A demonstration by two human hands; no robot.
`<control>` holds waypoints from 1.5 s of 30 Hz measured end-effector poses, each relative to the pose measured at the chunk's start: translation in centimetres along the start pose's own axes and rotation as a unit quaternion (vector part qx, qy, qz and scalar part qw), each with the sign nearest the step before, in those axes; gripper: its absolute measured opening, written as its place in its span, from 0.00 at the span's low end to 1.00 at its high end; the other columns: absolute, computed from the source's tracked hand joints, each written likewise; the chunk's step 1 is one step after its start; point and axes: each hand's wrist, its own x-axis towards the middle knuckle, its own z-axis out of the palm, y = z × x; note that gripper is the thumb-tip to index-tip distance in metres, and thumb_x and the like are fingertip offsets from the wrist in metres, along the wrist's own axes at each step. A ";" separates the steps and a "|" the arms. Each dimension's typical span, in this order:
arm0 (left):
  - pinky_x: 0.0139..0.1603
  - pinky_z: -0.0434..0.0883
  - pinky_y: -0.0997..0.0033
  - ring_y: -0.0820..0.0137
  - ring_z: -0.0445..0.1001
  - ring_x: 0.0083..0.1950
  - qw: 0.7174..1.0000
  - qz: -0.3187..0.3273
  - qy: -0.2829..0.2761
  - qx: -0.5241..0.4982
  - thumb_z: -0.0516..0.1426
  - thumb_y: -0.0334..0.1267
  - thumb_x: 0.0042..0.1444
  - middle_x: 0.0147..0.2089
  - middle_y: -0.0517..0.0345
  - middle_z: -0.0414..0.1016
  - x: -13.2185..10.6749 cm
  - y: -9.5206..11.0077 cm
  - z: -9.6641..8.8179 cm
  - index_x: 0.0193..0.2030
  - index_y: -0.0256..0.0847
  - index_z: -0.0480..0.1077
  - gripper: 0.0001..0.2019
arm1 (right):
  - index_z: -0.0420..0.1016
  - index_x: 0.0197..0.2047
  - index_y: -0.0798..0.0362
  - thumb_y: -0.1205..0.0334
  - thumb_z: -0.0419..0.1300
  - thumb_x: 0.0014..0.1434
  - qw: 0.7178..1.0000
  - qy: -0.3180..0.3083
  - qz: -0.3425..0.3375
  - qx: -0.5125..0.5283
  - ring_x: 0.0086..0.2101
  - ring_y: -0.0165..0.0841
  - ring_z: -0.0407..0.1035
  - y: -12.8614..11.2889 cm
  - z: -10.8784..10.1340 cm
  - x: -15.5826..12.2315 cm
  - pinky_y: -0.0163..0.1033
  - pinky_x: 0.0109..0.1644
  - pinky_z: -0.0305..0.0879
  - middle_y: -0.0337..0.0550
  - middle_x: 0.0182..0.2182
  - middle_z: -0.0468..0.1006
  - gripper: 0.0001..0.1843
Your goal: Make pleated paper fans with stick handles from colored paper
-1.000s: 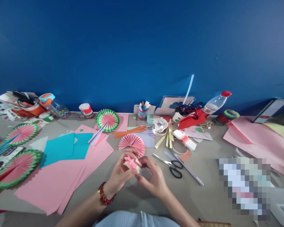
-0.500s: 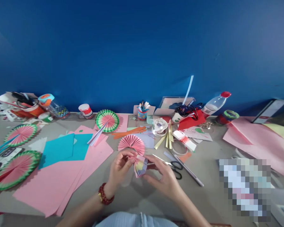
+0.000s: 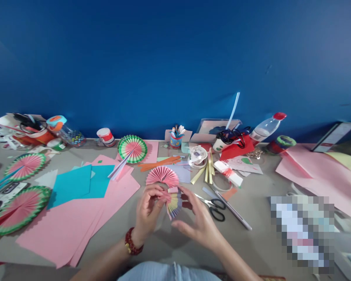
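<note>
My left hand (image 3: 150, 207) pinches the gathered pink end of a small pleated paper fan (image 3: 173, 205) in pink, yellow and purple. The fan is spread out on its right side, over the table's front middle. Around that spread edge my right hand (image 3: 200, 220) is curved, with thumb and fingers apart; whether the fingertips touch the paper I cannot tell. Just behind lies a larger pink pleated paper fan (image 3: 162, 176), opened to about a half circle. Black-handled scissors (image 3: 215, 207) rest to the right of my right hand.
Pink paper sheets (image 3: 64, 230) and blue sheets (image 3: 73, 185) lie left, near green-edged round fans (image 3: 26, 210). Behind are a pen cup (image 3: 176, 139), a tape roll (image 3: 197, 155) and a bottle (image 3: 266, 128). A grey pen-like stick (image 3: 234, 210) lies right, before a blue wall (image 3: 175, 58).
The small fan has spread wider, showing more of its yellow and purple pleats. My right thumb and fingers have shifted slightly left around its edge. The left hand keeps its pinch.
</note>
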 end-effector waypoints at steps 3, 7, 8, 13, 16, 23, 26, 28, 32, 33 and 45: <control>0.51 0.73 0.61 0.63 0.72 0.52 1.000 0.015 -0.007 0.001 0.57 0.31 0.62 0.46 0.51 0.69 -0.2 0.2 0.1 0.44 0.41 0.70 0.04 | 0.49 0.69 0.45 0.57 0.72 0.49 0.999 0.021 0.030 -0.002 0.52 0.44 0.70 0.1 0.4 0.2 0.48 0.52 0.74 0.54 0.62 0.64 0.51; 0.51 0.72 0.61 0.64 0.71 0.51 0.999 0.013 -0.015 -0.041 0.57 0.31 0.62 0.46 0.51 0.69 -0.1 0.3 0.1 0.45 0.41 0.69 0.06 | 0.63 0.61 0.45 0.59 0.67 0.56 1.000 0.007 0.009 0.015 0.42 0.37 0.74 0.4 -0.3 0.9 0.42 0.45 0.76 0.48 0.51 0.73 0.31; 0.52 0.72 0.61 0.63 0.71 0.51 0.998 0.011 -0.027 -0.054 0.57 0.32 0.62 0.46 0.51 0.69 -0.1 0.2 0.1 0.46 0.42 0.69 0.06 | 0.66 0.58 0.46 0.59 0.66 0.57 1.000 -0.006 0.001 0.007 0.40 0.36 0.74 0.4 -1.0 1.2 0.41 0.44 0.76 0.46 0.48 0.75 0.26; 0.57 0.70 0.52 0.55 0.66 0.60 0.987 -0.024 -0.122 -0.104 0.61 0.40 0.59 0.57 0.44 0.63 -0.2 -0.8 0.0 0.57 0.44 0.64 0.21 | 0.71 0.53 0.45 0.59 0.63 0.59 0.990 -0.044 -0.034 -0.129 0.35 0.34 0.75 -0.3 -7.4 3.9 0.38 0.40 0.75 0.44 0.46 0.77 0.18; 0.55 0.71 0.53 0.56 0.66 0.60 0.987 -0.061 -0.112 -0.097 0.58 0.40 0.62 0.59 0.43 0.63 -0.2 -1.4 0.1 0.58 0.44 0.64 0.19 | 0.72 0.53 0.48 0.58 0.59 0.61 0.957 0.053 -0.065 -0.279 0.35 0.37 0.75 -1.0 -12.4 6.8 0.42 0.41 0.73 0.47 0.46 0.78 0.16; 0.50 0.72 0.60 0.63 0.72 0.49 0.982 -0.115 -0.128 -0.075 0.55 0.40 0.65 0.53 0.47 0.69 -0.1 -2.1 0.1 0.54 0.42 0.66 0.13 | 0.76 0.52 0.48 0.67 0.56 0.55 0.889 0.008 -0.074 -0.453 0.38 0.41 0.76 1.5 -17.7 13.7 0.41 0.40 0.70 0.45 0.45 0.82 0.21; 0.47 0.72 0.62 0.65 0.73 0.46 0.978 -0.134 -0.145 -0.069 0.54 0.42 0.65 0.49 0.48 0.71 -0.1 -2.0 0.1 0.52 0.41 0.67 0.13 | 0.76 0.54 0.48 0.70 0.53 0.54 0.878 -0.056 -0.110 -0.463 0.47 0.43 0.75 3.8 -17.3 15.8 0.43 0.49 0.69 0.44 0.50 0.81 0.25; 0.45 0.72 0.64 0.66 0.74 0.44 0.975 -0.143 -0.159 -0.058 0.54 0.43 0.65 0.47 0.49 0.72 -0.1 -1.9 0.1 0.50 0.40 0.69 0.12 | 0.76 0.56 0.47 0.71 0.53 0.54 0.866 -0.102 -0.130 -0.472 0.48 0.44 0.74 5.1 -16.9 16.7 0.46 0.53 0.68 0.44 0.53 0.79 0.27; 0.44 0.72 0.67 0.67 0.74 0.41 0.970 -0.149 -0.189 -0.031 0.55 0.43 0.65 0.45 0.49 0.73 -0.1 -1.6 0.1 0.44 0.39 0.72 0.11 | 0.72 0.60 0.48 0.70 0.53 0.58 0.849 -0.124 -0.145 -0.492 0.50 0.44 0.71 6.5 -16.5 17.0 0.47 0.54 0.67 0.49 0.56 0.75 0.27; 0.43 0.71 0.67 0.67 0.74 0.41 0.969 -0.150 -0.197 -0.028 0.55 0.43 0.65 0.44 0.49 0.74 0.0 -1.5 0.1 0.43 0.39 0.73 0.10 | 0.71 0.62 0.49 0.69 0.53 0.59 0.847 -0.123 -0.148 -0.496 0.51 0.44 0.70 6.7 -16.4 16.9 0.47 0.55 0.66 0.50 0.56 0.74 0.27; 0.43 0.70 0.71 0.67 0.74 0.40 0.956 -0.186 -0.227 0.020 0.53 0.42 0.66 0.37 0.53 0.76 0.1 -0.4 0.1 0.39 0.38 0.73 0.12 | 0.52 0.72 0.48 0.57 0.52 0.66 0.896 -0.106 -0.159 -0.400 0.66 0.47 0.52 9.6 -16.0 15.5 0.57 0.67 0.53 0.51 0.69 0.57 0.33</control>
